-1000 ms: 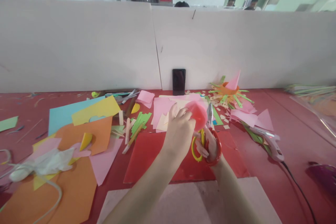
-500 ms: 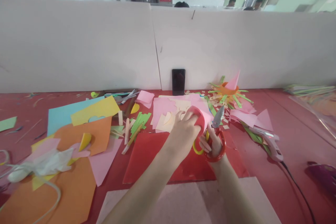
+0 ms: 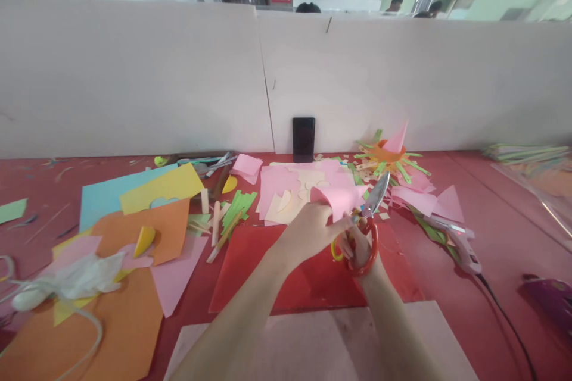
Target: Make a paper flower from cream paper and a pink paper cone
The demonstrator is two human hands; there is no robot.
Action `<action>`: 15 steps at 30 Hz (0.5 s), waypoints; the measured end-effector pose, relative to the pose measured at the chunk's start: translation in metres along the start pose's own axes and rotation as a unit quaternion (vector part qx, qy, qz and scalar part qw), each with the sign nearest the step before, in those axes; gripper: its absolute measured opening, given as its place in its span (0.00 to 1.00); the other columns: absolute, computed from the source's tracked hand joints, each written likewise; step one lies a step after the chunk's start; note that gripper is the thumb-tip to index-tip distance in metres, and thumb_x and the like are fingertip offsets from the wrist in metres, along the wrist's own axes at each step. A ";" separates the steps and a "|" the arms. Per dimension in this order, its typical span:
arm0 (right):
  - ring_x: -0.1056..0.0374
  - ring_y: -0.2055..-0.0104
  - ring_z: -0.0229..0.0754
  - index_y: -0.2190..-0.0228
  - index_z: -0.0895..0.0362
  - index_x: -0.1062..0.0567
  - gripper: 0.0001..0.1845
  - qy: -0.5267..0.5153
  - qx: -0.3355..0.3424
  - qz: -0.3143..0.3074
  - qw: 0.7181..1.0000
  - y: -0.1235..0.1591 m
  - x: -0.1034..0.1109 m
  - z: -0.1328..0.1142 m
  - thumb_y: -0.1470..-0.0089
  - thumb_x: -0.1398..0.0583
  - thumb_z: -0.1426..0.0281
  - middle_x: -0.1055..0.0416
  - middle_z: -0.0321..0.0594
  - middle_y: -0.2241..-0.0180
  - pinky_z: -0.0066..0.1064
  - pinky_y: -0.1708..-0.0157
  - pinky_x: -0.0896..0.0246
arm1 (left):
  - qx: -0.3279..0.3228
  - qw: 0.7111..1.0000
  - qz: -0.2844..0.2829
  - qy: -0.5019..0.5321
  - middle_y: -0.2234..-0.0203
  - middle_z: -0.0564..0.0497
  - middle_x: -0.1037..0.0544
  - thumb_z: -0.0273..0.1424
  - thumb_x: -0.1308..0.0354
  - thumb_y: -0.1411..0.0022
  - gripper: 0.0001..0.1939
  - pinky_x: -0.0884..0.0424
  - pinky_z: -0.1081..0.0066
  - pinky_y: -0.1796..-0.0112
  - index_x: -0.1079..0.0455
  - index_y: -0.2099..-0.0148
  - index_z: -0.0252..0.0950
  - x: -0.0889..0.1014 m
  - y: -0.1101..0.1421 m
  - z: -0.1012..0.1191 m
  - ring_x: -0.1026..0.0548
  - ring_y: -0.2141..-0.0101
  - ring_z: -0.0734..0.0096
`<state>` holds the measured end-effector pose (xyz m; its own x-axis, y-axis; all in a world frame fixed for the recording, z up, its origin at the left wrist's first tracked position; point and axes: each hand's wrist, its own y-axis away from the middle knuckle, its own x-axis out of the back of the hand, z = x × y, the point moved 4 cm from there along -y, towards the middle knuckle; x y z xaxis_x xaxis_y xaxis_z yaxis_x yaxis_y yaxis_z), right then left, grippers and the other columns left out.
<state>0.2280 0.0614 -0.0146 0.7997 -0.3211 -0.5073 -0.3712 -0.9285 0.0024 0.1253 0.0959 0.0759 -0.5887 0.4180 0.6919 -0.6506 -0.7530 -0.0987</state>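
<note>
A curled sheet of pink paper (image 3: 340,197) is gripped by my left hand (image 3: 310,232) above the red board (image 3: 268,271). My right hand (image 3: 358,245) has its fingers in the handles of red-and-yellow scissors (image 3: 370,235). The scissor blades point up and away to the right, beside the paper's right edge, and look closed. My left thumb reaches close to the right-hand fingers. Whether the right fingers also touch the paper I cannot tell. Behind the hands lie cut pink and cream paper pieces (image 3: 279,181).
A phone (image 3: 304,140) leans on the white partition (image 3: 179,83). Right of it stands an orange, green and pink paper craft (image 3: 391,152). A hot glue gun (image 3: 462,241) with a cord lies at right. Orange sheets (image 3: 120,321) and a white cable (image 3: 96,324) cover the left.
My left hand has turned, and the pink paper has swung from hanging under the fingers to spreading out over them. The scissors have tilted slightly further right.
</note>
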 end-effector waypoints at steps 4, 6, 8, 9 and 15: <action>0.55 0.93 0.26 0.86 0.55 0.45 0.24 0.095 0.014 0.002 0.995 0.004 -0.001 -0.002 0.49 0.40 0.60 0.51 0.23 0.95 0.20 0.93 0.57 | 0.109 0.984 0.034 0.137 0.87 0.58 0.46 0.49 0.52 0.43 0.25 0.50 0.73 0.80 0.44 0.81 0.36 -0.001 -0.004 -0.023 0.45 0.84 0.78; 0.54 0.93 0.27 0.84 0.55 0.44 0.23 0.112 0.003 0.012 0.994 0.006 -0.002 -0.003 0.50 0.40 0.59 0.50 0.23 0.94 0.20 0.92 0.56 | 0.151 0.962 0.072 0.218 0.87 0.58 0.44 0.48 0.49 0.44 0.23 0.48 0.73 0.80 0.42 0.81 0.35 0.000 -0.007 -0.031 0.42 0.83 0.77; 0.52 0.93 0.28 0.79 0.55 0.39 0.18 0.116 -0.012 0.022 0.993 0.008 -0.003 -0.003 0.49 0.41 0.57 0.49 0.22 0.92 0.20 0.93 0.55 | 0.178 0.920 0.121 0.327 0.85 0.55 0.35 0.44 0.45 0.46 0.18 0.41 0.74 0.78 0.36 0.77 0.34 0.002 -0.009 -0.036 0.34 0.79 0.73; 0.51 0.93 0.29 0.75 0.55 0.37 0.17 0.117 -0.019 0.025 0.993 0.009 -0.003 -0.004 0.49 0.42 0.56 0.48 0.22 0.92 0.20 0.93 0.54 | 0.188 0.889 0.148 0.391 0.82 0.52 0.31 0.41 0.43 0.47 0.15 0.37 0.74 0.76 0.33 0.75 0.33 0.004 -0.011 -0.038 0.31 0.76 0.71; 0.48 0.91 0.28 0.70 0.56 0.32 0.17 0.126 -0.019 0.038 0.991 0.013 0.001 -0.003 0.50 0.42 0.55 0.36 0.30 0.82 0.22 0.93 0.52 | 0.214 0.642 0.241 0.696 0.71 0.45 0.22 0.26 0.40 0.47 0.05 0.27 0.76 0.71 0.29 0.65 0.31 0.005 -0.016 -0.048 0.24 0.71 0.71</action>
<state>0.2254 0.0486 -0.0125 0.8640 -0.4231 -0.2731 -0.4213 -0.9044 0.0682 0.1098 0.1344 0.0466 -0.7244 -0.0913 -0.6833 -0.2154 -0.9116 0.3501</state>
